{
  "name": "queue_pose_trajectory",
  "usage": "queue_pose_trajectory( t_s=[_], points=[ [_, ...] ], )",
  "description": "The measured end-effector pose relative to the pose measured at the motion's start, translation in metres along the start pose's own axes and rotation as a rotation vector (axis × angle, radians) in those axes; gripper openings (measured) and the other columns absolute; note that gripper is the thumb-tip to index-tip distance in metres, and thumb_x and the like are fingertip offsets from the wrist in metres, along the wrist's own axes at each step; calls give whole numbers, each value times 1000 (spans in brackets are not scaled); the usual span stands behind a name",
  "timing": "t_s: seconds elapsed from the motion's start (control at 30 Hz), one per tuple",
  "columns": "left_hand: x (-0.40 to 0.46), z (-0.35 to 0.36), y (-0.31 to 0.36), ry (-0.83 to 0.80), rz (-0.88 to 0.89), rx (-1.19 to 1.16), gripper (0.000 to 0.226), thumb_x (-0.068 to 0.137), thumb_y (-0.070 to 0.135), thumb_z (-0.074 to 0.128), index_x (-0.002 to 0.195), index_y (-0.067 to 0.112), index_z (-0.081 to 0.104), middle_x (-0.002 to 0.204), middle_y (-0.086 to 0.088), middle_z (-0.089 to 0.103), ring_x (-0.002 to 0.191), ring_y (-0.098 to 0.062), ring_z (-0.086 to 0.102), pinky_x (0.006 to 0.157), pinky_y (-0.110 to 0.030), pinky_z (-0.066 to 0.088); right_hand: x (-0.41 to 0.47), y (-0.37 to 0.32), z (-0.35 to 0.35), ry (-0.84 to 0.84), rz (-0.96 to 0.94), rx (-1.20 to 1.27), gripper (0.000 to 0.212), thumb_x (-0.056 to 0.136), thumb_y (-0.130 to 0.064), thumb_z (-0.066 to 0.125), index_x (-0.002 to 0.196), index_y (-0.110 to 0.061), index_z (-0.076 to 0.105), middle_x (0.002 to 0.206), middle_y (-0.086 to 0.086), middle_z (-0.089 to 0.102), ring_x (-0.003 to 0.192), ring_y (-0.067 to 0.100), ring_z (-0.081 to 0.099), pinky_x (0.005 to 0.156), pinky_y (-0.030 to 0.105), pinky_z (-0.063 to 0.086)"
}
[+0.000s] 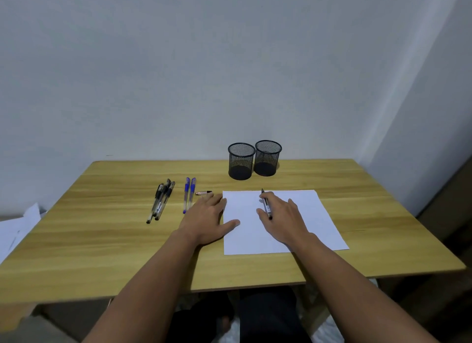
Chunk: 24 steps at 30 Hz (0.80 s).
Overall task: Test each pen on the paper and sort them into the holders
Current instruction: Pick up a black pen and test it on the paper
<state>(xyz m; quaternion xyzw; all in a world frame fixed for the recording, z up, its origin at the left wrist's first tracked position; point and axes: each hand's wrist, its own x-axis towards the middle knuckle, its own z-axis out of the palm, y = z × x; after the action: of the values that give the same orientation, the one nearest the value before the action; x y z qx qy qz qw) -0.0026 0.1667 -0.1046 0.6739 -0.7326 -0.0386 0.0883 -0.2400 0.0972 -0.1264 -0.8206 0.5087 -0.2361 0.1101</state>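
Observation:
A blank white sheet of paper (306, 215) lies on the wooden table (102, 240). My right hand (283, 217) rests on the sheet and grips a black pen (267, 207) with its tip pointing away from me. My left hand (208, 217) lies flat, fingers spread, on the paper's left edge. A pen cap (203, 192) lies just beyond its fingertips. Two blue pens (189, 193) lie side by side left of the cap. Further left is a bunch of black pens (161, 201). Two black mesh holders, left (241, 161) and right (267, 158), stand behind the paper.
The table's far edge meets a plain wall. Loose white papers (15, 230) sit off the table's left side. A dark cabinet edge (454, 202) stands at the right. My legs show under the table's near edge.

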Motion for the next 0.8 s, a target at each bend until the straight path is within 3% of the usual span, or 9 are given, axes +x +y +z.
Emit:
queue_pose_trajectory(
  t_s=[0.1, 0.2, 0.3, 0.4, 0.57, 0.73, 0.8],
  points=[
    [1, -2, 0, -32, -3, 41, 90, 90, 79, 33, 158, 21, 27, 167, 0, 21, 155, -23, 14, 123, -40, 17, 4, -5, -2, 32, -26, -61, 36, 105, -38, 60, 137, -23, 56, 129, -6, 74, 119, 23, 68, 113, 50, 41],
    [1, 3, -2, 10, -3, 21, 91, 88, 82, 31, 157, 22, 30, 167, 1, 23, 154, -21, 16, 124, -40, 19, 11, -19, -3, 182, -56, 8, 24, 105, -43, 59, 120, -25, 65, 107, -7, 77, 100, 21, 70, 94, 42, 49],
    [0, 13, -6, 83, -8, -35, 95, 82, 85, 29, 153, 23, 38, 164, 2, 31, 153, -22, 21, 122, -42, 22, 24, -43, -4, 201, -5, 362, 19, 107, -41, 56, 100, -28, 68, 87, -9, 73, 84, 16, 68, 76, 37, 52],
    [1, 18, -9, 116, 8, -45, 95, 81, 86, 29, 150, 23, 42, 162, 2, 34, 152, -22, 23, 121, -43, 24, 50, -65, 4, 150, 98, 713, 18, 106, -33, 59, 105, -25, 75, 93, -2, 77, 81, 21, 73, 71, 36, 61],
    [0, 16, -9, 107, 6, -85, 95, 80, 86, 32, 153, 25, 40, 164, 3, 31, 153, -20, 19, 123, -42, 21, 83, -85, 10, 132, 268, 994, 36, 106, -30, 65, 89, 1, 67, 68, 8, 63, 57, 20, 56, 50, 23, 46],
    [4, 9, -19, 111, 38, -62, 92, 78, 88, 42, 150, 30, 45, 160, 6, 37, 149, -18, 26, 119, -44, 27, 84, -69, 35, 87, 364, 1044, 19, 105, -23, 62, 87, -17, 70, 75, 22, 69, 50, 26, 56, 46, 25, 41],
    [6, 10, -24, 127, 46, -48, 92, 77, 90, 43, 149, 32, 46, 157, 7, 39, 147, -18, 28, 118, -43, 28, 82, -62, 41, 80, 358, 1042, 18, 104, -20, 64, 89, -15, 72, 81, 24, 73, 55, 29, 59, 48, 26, 44]
  ],
)
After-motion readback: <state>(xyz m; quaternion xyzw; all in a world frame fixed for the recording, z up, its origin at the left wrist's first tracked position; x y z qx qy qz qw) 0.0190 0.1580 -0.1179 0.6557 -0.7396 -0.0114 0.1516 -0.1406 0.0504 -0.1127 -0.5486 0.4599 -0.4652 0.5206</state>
